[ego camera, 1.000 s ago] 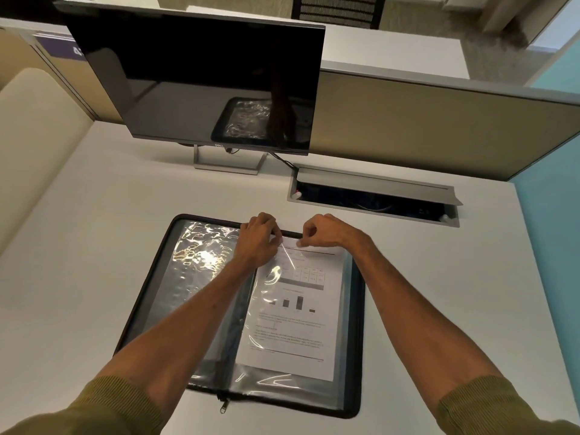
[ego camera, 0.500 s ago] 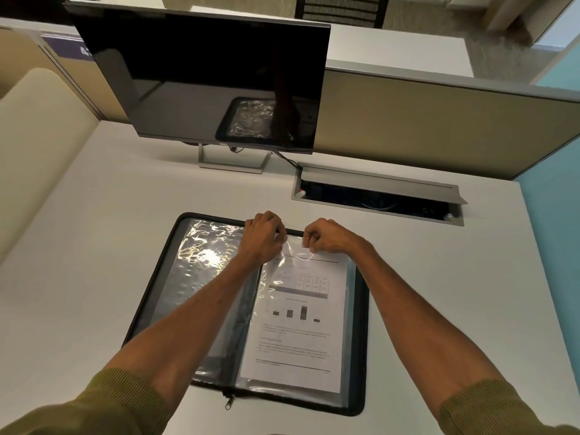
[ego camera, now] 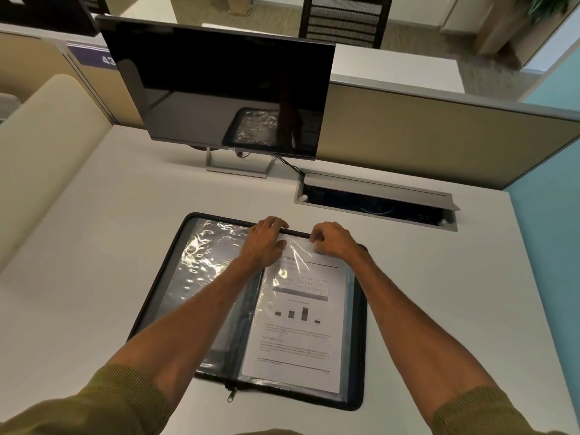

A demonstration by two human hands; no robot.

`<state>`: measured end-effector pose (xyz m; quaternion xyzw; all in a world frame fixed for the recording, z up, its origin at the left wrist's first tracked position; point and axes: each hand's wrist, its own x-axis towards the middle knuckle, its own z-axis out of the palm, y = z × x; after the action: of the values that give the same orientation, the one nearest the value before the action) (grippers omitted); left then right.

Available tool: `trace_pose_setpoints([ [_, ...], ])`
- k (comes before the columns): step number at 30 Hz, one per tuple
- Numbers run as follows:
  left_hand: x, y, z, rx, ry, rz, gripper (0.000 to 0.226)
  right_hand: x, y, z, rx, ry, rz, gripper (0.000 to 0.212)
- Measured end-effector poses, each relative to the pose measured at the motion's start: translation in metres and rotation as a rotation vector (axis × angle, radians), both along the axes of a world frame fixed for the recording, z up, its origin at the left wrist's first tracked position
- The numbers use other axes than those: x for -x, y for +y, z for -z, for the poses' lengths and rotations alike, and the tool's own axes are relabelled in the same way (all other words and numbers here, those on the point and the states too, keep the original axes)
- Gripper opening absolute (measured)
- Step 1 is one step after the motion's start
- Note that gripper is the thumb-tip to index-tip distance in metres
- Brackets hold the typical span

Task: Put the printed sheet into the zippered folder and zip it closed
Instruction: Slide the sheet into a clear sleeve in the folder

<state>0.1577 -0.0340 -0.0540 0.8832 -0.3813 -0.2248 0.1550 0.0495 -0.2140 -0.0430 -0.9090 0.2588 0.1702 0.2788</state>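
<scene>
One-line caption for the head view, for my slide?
Both hands, left and right, work the printed sheet into the open zippered folder.

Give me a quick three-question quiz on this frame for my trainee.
1. True or false: the folder lies open on the desk.
2. The sheet is in which half of the folder: A left, B right?
3. Fill in: the zipper pull hangs at the folder's ____ edge.

Key: 1 true. 2 B; the left hand and right hand rest at its top edge. 3 near.
</scene>
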Motion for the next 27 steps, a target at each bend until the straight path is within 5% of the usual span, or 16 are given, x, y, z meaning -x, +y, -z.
trace_pose_setpoints([
  [6, 0.013, 0.044, -0.01, 0.002, -0.069, -0.002, 0.053, 0.031, 0.038, 0.0, 0.227, -0.186, 0.141, 0.025],
  [18, 0.022, 0.196, -0.007, -0.03, -0.161, -0.382, 0.055, 0.038, 0.186, 0.014, 0.145, -0.332, 0.042, 0.028],
  [27, 0.016, 0.271, -0.01, -0.13, -0.037, -0.593, 0.062, 0.032, 0.266, 0.025, 0.194, -0.334, 0.131, 0.036],
])
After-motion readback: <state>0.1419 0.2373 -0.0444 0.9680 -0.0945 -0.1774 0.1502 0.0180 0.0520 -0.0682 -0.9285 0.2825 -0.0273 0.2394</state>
